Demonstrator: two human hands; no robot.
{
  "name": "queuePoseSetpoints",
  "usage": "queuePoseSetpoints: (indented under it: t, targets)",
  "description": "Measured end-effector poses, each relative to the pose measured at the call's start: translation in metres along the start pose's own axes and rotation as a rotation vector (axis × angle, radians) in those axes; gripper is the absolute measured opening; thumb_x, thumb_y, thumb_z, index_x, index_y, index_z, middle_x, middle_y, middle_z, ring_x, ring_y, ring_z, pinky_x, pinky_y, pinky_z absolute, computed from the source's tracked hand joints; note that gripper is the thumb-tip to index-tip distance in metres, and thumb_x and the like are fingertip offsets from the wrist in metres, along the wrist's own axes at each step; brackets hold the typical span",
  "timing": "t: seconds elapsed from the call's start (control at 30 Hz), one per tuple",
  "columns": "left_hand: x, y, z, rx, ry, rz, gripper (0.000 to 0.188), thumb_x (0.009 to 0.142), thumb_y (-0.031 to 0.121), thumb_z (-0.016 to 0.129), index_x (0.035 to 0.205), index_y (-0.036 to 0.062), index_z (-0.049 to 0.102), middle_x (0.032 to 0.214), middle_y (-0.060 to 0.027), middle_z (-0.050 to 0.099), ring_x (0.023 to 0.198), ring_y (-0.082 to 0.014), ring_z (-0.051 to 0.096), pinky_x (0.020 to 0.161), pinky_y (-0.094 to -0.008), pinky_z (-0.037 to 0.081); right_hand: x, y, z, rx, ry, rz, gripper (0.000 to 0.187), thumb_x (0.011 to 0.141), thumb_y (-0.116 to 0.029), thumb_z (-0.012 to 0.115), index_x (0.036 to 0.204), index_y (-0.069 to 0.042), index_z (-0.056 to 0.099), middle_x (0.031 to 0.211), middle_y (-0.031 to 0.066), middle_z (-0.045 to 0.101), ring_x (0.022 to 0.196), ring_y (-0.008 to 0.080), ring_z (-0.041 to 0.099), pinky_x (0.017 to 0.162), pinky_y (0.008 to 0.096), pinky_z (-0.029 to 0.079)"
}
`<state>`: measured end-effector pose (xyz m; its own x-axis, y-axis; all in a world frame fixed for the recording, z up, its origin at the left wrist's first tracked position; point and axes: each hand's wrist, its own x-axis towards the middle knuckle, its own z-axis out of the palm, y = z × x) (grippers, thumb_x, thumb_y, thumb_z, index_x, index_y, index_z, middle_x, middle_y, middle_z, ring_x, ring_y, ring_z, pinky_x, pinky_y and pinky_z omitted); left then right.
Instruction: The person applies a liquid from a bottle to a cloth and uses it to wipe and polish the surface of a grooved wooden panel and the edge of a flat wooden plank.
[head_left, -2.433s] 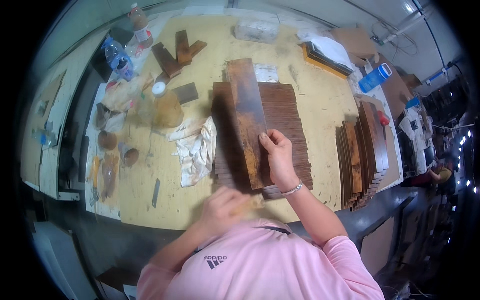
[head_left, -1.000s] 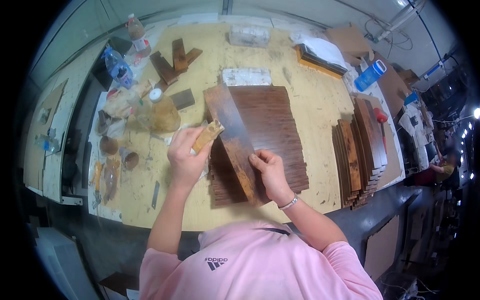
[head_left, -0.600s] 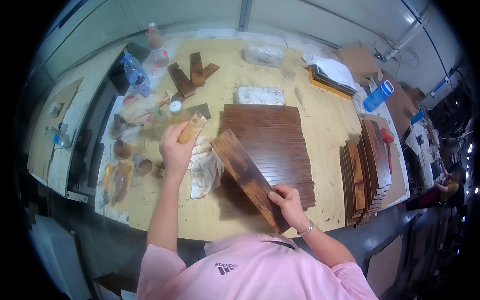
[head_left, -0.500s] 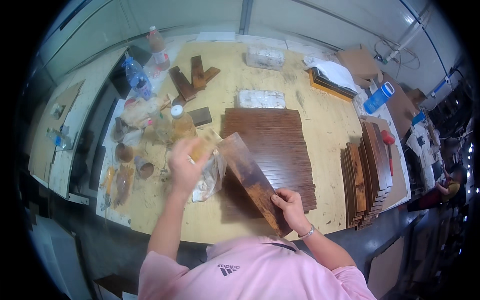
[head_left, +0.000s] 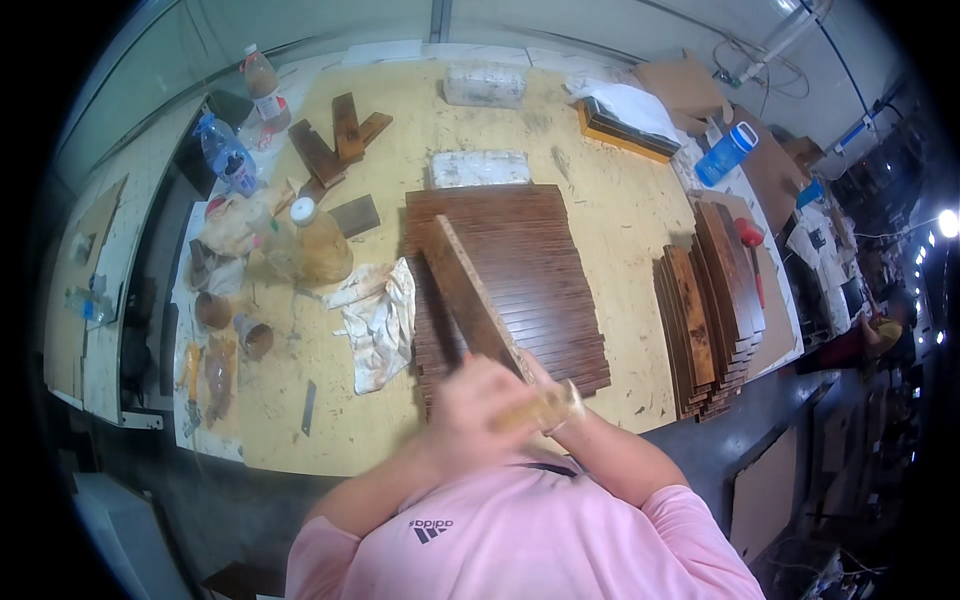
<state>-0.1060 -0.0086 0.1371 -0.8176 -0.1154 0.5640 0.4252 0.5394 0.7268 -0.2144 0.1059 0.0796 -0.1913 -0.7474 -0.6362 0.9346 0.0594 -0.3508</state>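
My right hand (head_left: 537, 372), partly hidden behind the left, grips the near end of a brown wooden plank (head_left: 470, 300). The plank is tipped so that its narrow edge shows, and its far end points up and left. Closed round a yellowish pad (head_left: 528, 412), my left hand (head_left: 475, 415) is at the plank's near end, close to the right wrist. Both the pad and the left hand are smeared by motion, so I cannot tell whether the pad touches the plank. Beneath lies a panel of dark brown strips (head_left: 530, 270) set side by side.
Left of the panel are a crumpled stained cloth (head_left: 380, 325), a white-capped jar of amber liquid (head_left: 322, 245) and a small metal strip (head_left: 309, 407). Stacked planks (head_left: 690, 320) stand at the right. Wrapped blocks (head_left: 480, 168), loose wood pieces (head_left: 345, 130) and bottles (head_left: 228, 155) sit farther back.
My left hand has swept the pad from the plank's far end down to its near end. The plank has been turned from its broad face toward its narrow edge. The whole view has shifted slightly.
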Motion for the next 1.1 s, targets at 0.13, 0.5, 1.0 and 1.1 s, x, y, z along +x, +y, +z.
queuePoseSetpoints:
  t: [0.13,0.5,1.0,1.1]
  targets:
    - [0.022,-0.056,-0.034,0.156,0.249,-0.201,0.023,0.074,0.009,0.083,0.094,0.003,0.073,0.089,-0.0104,0.064,0.081,-0.0285,0.062,0.072,-0.0375,0.051,-0.017,0.004,0.015,-0.117,-0.217,0.063,0.033,0.104,-0.04,0.046,0.099,-0.01,0.059,0.066,0.0004,0.048,0.054,0.0107,0.042,0.05,0.0239,0.033]
    - [0.02,-0.099,-0.066,0.266,0.387,-0.324,0.029,0.074,0.016,0.086,0.098,0.0038,0.074,0.088,-0.0088,0.065,0.08,-0.0233,0.062,0.072,-0.0361,0.05,0.016,0.017,-0.084,0.08,-0.747,0.278,0.031,0.102,-0.021,0.057,0.129,-0.005,0.054,0.115,0.0073,0.062,0.11,0.0207,0.064,0.092,0.033,0.052]
    - [-0.085,-0.171,-0.083,0.758,0.039,-0.518,0.065,0.072,0.023,0.083,0.132,0.01,0.062,0.147,-0.0156,0.049,0.136,-0.0351,0.043,0.113,-0.047,0.035,-0.035,0.005,-0.033,0.0,-0.243,-0.007,0.029,0.104,-0.03,0.05,0.116,-0.004,0.057,0.078,0.0044,0.055,0.057,0.0122,0.044,0.049,0.0253,0.037]
    - [-0.081,-0.19,-0.053,0.763,-0.087,-0.468,0.049,0.076,0.012,0.076,0.123,0.0059,0.063,0.145,-0.02,0.05,0.135,-0.0394,0.045,0.112,-0.0456,0.038,-0.019,0.009,-0.042,0.124,-0.383,0.055,0.036,0.104,-0.036,0.047,0.116,-0.004,0.057,0.076,0.005,0.051,0.055,0.0136,0.04,0.049,0.0268,0.035]
